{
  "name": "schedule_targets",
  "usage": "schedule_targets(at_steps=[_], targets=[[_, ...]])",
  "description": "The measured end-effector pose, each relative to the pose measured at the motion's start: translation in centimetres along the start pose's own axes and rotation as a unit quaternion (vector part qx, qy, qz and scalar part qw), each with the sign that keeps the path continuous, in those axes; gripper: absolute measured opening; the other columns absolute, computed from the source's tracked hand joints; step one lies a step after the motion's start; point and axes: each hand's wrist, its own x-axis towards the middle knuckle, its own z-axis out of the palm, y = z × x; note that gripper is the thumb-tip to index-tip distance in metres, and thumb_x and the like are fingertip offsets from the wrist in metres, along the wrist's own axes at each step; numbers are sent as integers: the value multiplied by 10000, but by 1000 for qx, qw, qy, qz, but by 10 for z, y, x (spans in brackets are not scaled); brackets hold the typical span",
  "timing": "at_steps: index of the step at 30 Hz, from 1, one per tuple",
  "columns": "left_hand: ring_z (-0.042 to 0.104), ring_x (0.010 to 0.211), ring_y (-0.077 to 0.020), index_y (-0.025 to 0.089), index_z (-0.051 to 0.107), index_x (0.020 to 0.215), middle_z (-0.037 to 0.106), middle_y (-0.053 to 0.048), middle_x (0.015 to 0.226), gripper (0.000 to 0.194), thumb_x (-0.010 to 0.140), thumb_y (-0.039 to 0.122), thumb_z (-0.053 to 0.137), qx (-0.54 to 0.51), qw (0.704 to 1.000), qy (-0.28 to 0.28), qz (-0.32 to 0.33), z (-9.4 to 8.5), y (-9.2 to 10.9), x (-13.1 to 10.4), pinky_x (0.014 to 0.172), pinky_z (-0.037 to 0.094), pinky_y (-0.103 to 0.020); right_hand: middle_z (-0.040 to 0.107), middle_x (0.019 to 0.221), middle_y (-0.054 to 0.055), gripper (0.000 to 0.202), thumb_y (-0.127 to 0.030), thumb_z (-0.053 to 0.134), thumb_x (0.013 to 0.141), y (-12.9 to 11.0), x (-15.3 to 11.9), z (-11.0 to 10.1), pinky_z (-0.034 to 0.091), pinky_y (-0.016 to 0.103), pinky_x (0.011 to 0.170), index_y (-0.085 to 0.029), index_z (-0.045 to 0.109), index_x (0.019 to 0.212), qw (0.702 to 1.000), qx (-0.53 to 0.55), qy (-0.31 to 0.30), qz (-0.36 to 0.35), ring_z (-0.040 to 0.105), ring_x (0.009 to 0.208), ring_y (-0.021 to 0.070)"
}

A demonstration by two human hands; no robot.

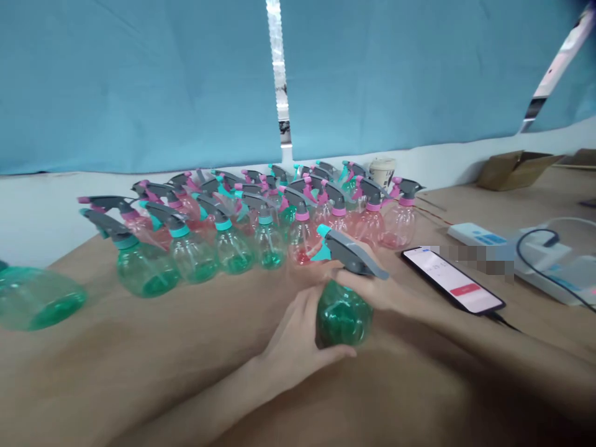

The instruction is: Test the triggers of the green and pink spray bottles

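A green spray bottle (pixel 344 315) with a grey and turquoise trigger head (pixel 349 251) is held upright over the table, close to me. My left hand (pixel 298 323) wraps round the left side of its body, thumb across the front. My right hand (pixel 372 282) grips it at the neck, just under the trigger head; part of those fingers is hidden behind the bottle. Beyond the hands stands a group of spray bottles in several rows, some green like this one (pixel 193 261), others pink like this one (pixel 398 223).
A green bottle (pixel 41 298) stands apart at the left edge. Right of my hands lies a phone (pixel 451 279) with a cable. White power strips (pixel 479 236) with cords, an open cardboard box (pixel 516 169) and a paper cup (pixel 382 171) are farther back. A blue curtain (pixel 162 81) hangs behind.
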Motion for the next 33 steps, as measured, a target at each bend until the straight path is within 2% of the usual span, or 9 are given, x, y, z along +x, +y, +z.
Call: schedule_targets(at_steps=[3,7,13,16,21,25,28,33], targets=[[266,1266,-325,249,154,1381,307,-114,1389,810,753,513,593,96,995,-26,-17,-8,-13,-9,998,250,-521,361,612,-66,201,-74,463,606,6,8,1,322,222,491,-225,350,674,1000,-14,-10,-22,333,530,77],[256,1280,-304,246,175,1382,281,-109,1413,700,821,503,504,154,987,-43,-18,-16,-22,-20,1020,208,-516,397,626,-61,204,-74,453,598,-1,16,1,317,222,476,-230,368,699,998,-25,-55,-5,336,526,78],[258,1281,-304,211,220,1374,290,-121,1409,672,834,520,471,175,984,-43,-6,-16,-22,-19,1009,239,-512,453,637,-52,195,-60,446,574,-15,17,-3,345,223,457,-225,366,640,996,-10,-84,30,390,507,76],[272,1274,-301,207,261,1359,312,-115,1398,649,832,520,474,172,984,-41,-5,-14,-23,-18,1013,237,-507,465,662,-50,187,-70,442,582,-13,15,-2,379,226,496,-228,405,675,995,8,-100,15,414,536,83],[272,1273,-299,207,283,1350,315,-114,1395,634,831,517,475,168,985,-49,-5,-13,-23,-17,1020,222,-507,489,648,-61,267,-64,475,589,-17,13,1,399,217,504,-231,468,797,990,-19,-140,15,453,537,84],[260,1280,-302,195,280,1353,295,-126,1405,648,832,535,460,174,984,-48,3,-12,-24,-18,1021,212,-510,501,639,-51,196,-117,507,650,-11,9,2,425,234,506,-237,498,805,993,5,-111,33,489,535,99],[244,1287,-299,190,242,1370,281,-131,1412,672,838,552,437,180,983,-45,4,-12,-24,-19,1019,219,-502,566,730,-22,84,-191,514,714,-2,7,3,449,265,529,-245,507,777,995,-3,-71,63,543,585,123],[248,1285,-294,179,235,1373,291,-134,1407,685,836,553,438,179,983,-40,8,-12,-24,-18,1023,219,-491,589,777,-17,70,-186,535,712,4,5,5,480,277,586,-245,499,723,996,14,-66,53,588,657,135]])
